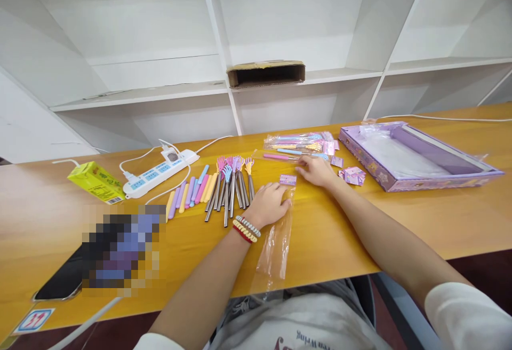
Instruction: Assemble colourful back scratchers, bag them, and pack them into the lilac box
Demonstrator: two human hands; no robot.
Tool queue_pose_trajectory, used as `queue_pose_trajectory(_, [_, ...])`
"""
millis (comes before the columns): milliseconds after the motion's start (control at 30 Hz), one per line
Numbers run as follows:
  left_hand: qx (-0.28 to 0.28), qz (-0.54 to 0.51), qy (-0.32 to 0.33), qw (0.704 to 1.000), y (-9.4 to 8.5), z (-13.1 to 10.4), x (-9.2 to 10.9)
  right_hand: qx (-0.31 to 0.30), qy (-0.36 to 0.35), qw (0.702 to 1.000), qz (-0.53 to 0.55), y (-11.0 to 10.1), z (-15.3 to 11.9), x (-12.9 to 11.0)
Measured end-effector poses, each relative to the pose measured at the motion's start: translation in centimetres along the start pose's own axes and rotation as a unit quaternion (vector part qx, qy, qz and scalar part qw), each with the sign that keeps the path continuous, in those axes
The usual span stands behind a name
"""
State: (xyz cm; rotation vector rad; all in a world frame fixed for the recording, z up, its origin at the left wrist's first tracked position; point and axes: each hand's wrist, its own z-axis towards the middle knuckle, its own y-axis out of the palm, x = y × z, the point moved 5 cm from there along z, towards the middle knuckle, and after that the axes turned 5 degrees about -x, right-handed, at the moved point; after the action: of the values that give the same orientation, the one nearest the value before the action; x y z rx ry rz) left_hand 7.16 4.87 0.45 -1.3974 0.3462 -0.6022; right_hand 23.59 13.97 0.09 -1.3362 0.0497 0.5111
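Note:
My left hand [267, 205] lies on a long clear plastic bag [276, 248], thumb apart from the fingers. A small purple label card [288, 180] sits at the bag's upper end, just past my fingertips. Farther right, my right hand [316, 171] rests with its fingers spread at the near edge of bagged back scratchers with pink and blue handles [282, 154]. Behind these lie more bagged back scratchers [300, 141]. Left of my left hand are loose metal back scratcher rods [231, 190] with coloured hand-shaped heads, beside a row of coloured handles [192, 192].
Loose label cards [352, 175] lie right of my right hand. A purple box [416, 182] holds clear bags. At left are a white power strip [160, 171] with cables, a yellow-green drink carton [96, 182] and a phone [60, 278]. A cardboard box [266, 75] stands on the shelf.

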Motion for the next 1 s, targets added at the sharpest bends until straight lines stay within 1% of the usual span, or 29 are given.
queue_pose_trajectory(67, [-0.002, -0.003, 0.005, 1.000, 0.0, 0.0, -0.1, -0.024, -0.101, 0.994, 0.033, 0.4, -0.6, -1.8])
queue_pose_trajectory(100, [-0.002, -0.006, 0.008, 1.000, -0.1, 0.0, -0.1, -0.037, -0.138, 0.989, 0.042, 0.7, -0.9, -2.5])
queue_pose_trajectory(133, [-0.003, -0.008, 0.011, 1.000, -0.1, 0.0, -0.2, -0.049, -0.162, 0.984, 0.048, 1.0, -1.1, -3.0])
queue_pose_trajectory(167, [-0.004, -0.010, 0.012, 1.000, -0.1, 0.0, -0.2, -0.057, -0.172, 0.982, 0.053, 1.2, -1.2, -3.3])
queue_pose_trajectory(233, [-0.006, -0.015, 0.012, 1.000, -0.1, -0.1, -0.3, -0.064, -0.162, 0.982, 0.068, 1.6, -1.1, -3.3])
queue_pose_trajectory(333, [0.000, -0.036, 0.001, 0.999, -0.2, 0.0, -0.4, -0.046, -0.124, 0.983, 0.126, 1.7, -0.7, -2.5])
queue_pose_trajectory(400, [0.023, -0.068, -0.023, 0.997, -0.4, 0.1, -0.7, -0.026, -0.102, 0.977, 0.184, 1.5, -0.6, -1.9])
queue_pose_trajectory(467, [0.060, -0.100, -0.057, 0.992, -0.6, 0.1, -1.1, -0.020, -0.088, 0.963, 0.252, 1.4, -0.5, -1.7])
queue_pose_trajectory(533, [0.091, -0.110, -0.086, 0.986, -0.7, 0.0, -1.5, -0.029, -0.077, 0.940, 0.332, 1.5, -0.6, -1.8])
queue_pose_trajectory(600, [0.102, -0.110, -0.108, 0.983, -0.6, 0.0, -1.7, -0.049, -0.064, 0.902, 0.425, 1.7, -0.7, -2.3])
queue_pose_trajectory(700, [0.084, -0.157, -0.106, 0.978, -0.2, 0.3, -1.8, -0.082, -0.060, 0.835, 0.540, 1.9, -0.9, -3.4])
queue_pose_trajectory(733, [0.075, -0.187, -0.099, 0.974, -0.1, 0.4, -1.8, -0.084, -0.060, 0.822, 0.561, 1.9, -1.0, -3.6])
queue_pose_trajectory(767, [0.069, -0.219, -0.094, 0.969, 0.0, 0.5, -1.8, -0.079, -0.056, 0.815, 0.571, 1.9, -1.0, -3.8])
queue_pose_trajectory(833, [0.074, -0.265, -0.098, 0.956, 0.0, 0.6, -2.0, -0.055, -0.032, 0.818, 0.571, 1.9, -0.9, -3.7])
queue_pose_trajectory(900, [0.093, -0.276, -0.121, 0.949, -0.2, 0.6, -2.4, -0.026, -0.006, 0.830, 0.556, 1.8, -1.0, -3.3])
queue_pose_trajectory(933, [0.100, -0.273, -0.133, 0.948, -0.4, 0.5, -2.7, -0.016, -0.003, 0.837, 0.547, 1.7, -1.0, -3.2])
queue_pose_trajectory(1000, [0.105, -0.262, -0.155, 0.947, -0.5, 0.4, -3.1, -0.016, -0.028, 0.848, 0.528, 1.4, -1.3, -3.2])
